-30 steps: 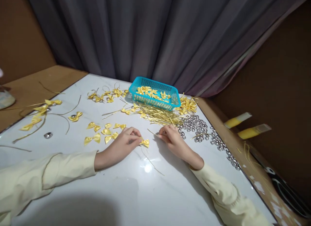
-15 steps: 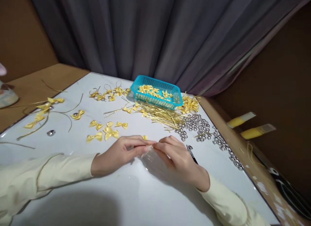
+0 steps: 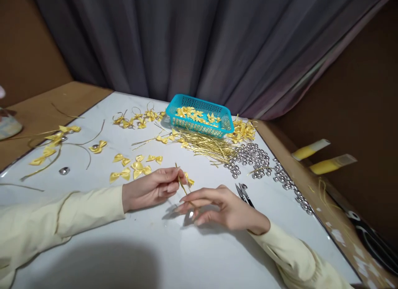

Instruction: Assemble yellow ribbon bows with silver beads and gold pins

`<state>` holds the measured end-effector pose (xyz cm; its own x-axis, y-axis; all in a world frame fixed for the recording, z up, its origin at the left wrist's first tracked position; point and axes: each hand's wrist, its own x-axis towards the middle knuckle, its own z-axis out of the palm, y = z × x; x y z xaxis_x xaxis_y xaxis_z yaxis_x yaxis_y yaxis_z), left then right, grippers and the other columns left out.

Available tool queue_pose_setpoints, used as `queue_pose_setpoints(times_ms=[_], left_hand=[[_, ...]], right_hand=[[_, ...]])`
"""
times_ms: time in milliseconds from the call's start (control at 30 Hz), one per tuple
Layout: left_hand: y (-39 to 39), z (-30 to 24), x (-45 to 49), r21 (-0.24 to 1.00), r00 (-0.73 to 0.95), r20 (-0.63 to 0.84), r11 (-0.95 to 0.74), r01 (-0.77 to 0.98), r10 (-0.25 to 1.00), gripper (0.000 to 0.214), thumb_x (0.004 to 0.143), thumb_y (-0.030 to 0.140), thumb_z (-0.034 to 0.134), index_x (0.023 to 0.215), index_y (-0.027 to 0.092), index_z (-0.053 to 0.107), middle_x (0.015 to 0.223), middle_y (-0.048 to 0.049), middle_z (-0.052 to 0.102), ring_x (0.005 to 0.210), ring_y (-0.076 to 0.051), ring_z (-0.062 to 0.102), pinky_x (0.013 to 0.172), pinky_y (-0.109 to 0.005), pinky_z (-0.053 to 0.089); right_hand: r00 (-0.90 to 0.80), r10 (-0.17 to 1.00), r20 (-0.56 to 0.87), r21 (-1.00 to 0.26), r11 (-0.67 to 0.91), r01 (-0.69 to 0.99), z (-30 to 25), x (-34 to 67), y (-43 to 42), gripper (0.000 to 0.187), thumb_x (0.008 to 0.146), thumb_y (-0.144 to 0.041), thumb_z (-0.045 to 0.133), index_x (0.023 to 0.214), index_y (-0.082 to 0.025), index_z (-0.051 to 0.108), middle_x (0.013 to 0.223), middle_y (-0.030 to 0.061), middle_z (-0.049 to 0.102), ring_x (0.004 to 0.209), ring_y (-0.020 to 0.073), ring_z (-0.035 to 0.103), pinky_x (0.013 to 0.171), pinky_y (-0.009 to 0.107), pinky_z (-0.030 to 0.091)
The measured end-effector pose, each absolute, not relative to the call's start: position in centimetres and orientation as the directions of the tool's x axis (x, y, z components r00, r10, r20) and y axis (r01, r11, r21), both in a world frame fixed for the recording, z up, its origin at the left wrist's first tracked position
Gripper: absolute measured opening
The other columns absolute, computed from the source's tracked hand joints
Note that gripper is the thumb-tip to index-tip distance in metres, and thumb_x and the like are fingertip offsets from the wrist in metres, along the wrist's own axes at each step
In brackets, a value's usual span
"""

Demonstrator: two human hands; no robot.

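gap between left grip [image 3: 155, 189] and right grip [image 3: 224, 207]: crossed by gold wire [image 3: 182, 186] | open: bare table [image 3: 195, 256], near side of both | beyond left grip: yellow bows [image 3: 141, 170] block low pass | beyond right grip: snips [image 3: 248, 197] close, silver beads [image 3: 252, 154] farther | far beyond both: blue basket [image 3: 199, 128]

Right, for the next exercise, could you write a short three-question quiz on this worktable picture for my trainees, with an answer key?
1. Multiple choice: what lies in the blue basket?
A. Silver pieces
B. Yellow bows
C. Scissors
2. Which of the two hands are the small snips nearer to?
3. True or false: the left hand holds a gold cord.

Key:
1. B
2. The right hand
3. True
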<state>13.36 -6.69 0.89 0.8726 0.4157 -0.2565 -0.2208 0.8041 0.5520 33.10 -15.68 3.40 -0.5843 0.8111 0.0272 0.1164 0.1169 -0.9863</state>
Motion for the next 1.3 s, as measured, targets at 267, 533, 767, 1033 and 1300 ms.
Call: queue_pose_setpoints(times_ms=[267, 533, 767, 1033, 1300], left_hand=[[-7.3, 0.1, 13.3, 0.558, 0.935, -0.203, 0.819, -0.134, 0.292, 0.015, 0.072, 0.023, 0.076, 0.073, 0.011, 0.068, 0.043, 0.0051, 0.049, 0.033, -0.001, 0.032, 0.038, -0.011, 0.031], [-7.2, 0.0, 13.5, 0.584, 0.943, -0.193, 0.804, -0.113, 0.272, 0.023, 0.068, 0.032, 0.079, 0.072, 0.012, 0.068, 0.045, 0.0037, 0.054, 0.038, -0.003, 0.038, 0.043, -0.012, 0.034], [-7.0, -0.2, 13.4, 0.643, 0.962, -0.215, 0.765, 0.012, 0.166, 0.022, 0.070, 0.030, 0.077, 0.070, 0.010, 0.067, 0.042, 0.0014, 0.055, 0.035, -0.003, 0.036, 0.042, -0.014, 0.031], [-5.9, 0.4, 12.6, 0.887, 0.960, -0.273, 0.405, 0.223, 0.068, 0.013, 0.076, 0.024, 0.072, 0.074, 0.012, 0.070, 0.057, -0.0019, 0.064, 0.046, -0.007, 0.048, 0.044, -0.017, 0.035], [-6.0, 0.4, 12.9, 0.900, 0.943, -0.316, 0.349, 0.263, 0.105, 0.018, 0.074, 0.029, 0.073, 0.078, 0.013, 0.064, 0.058, 0.0003, 0.065, 0.048, -0.007, 0.053, 0.047, -0.016, 0.039]], right_hand=[[-0.278, 0.958, -0.064, -0.958, -0.137, -0.251, 2.5, 31.8, -15.2, 0.009, 0.074, -0.023, 0.074, 0.073, -0.014, 0.071, 0.064, 0.0014, 0.066, 0.054, 0.0088, 0.060, 0.055, 0.020, 0.050], [-0.362, 0.929, -0.076, -0.807, -0.271, -0.525, 1.8, 31.6, -14.8, 0.012, 0.076, -0.026, 0.073, 0.083, -0.016, 0.075, 0.091, 0.0032, 0.060, 0.065, 0.0063, 0.056, 0.058, 0.019, 0.046], [-0.555, 0.827, -0.090, -0.712, -0.444, -0.544, 1.2, 31.7, -14.9, 0.016, 0.080, -0.025, 0.069, 0.088, -0.011, 0.067, 0.063, 0.0023, 0.067, 0.037, 0.0038, 0.042, 0.037, 0.015, 0.034], [-0.601, 0.757, -0.255, -0.743, -0.552, -0.380, 0.4, 32.1, -14.7, 0.023, 0.077, -0.028, 0.071, 0.068, -0.009, 0.060, 0.064, 0.0049, 0.069, 0.038, 0.0033, 0.043, 0.038, 0.017, 0.035], [-0.686, 0.669, -0.286, -0.872, -0.478, -0.102, 1.2, 33.3, -14.7, 0.025, 0.083, -0.036, 0.064, 0.084, -0.011, 0.057, 0.058, -0.0003, 0.063, 0.048, 0.0073, 0.052, 0.050, 0.021, 0.035]])
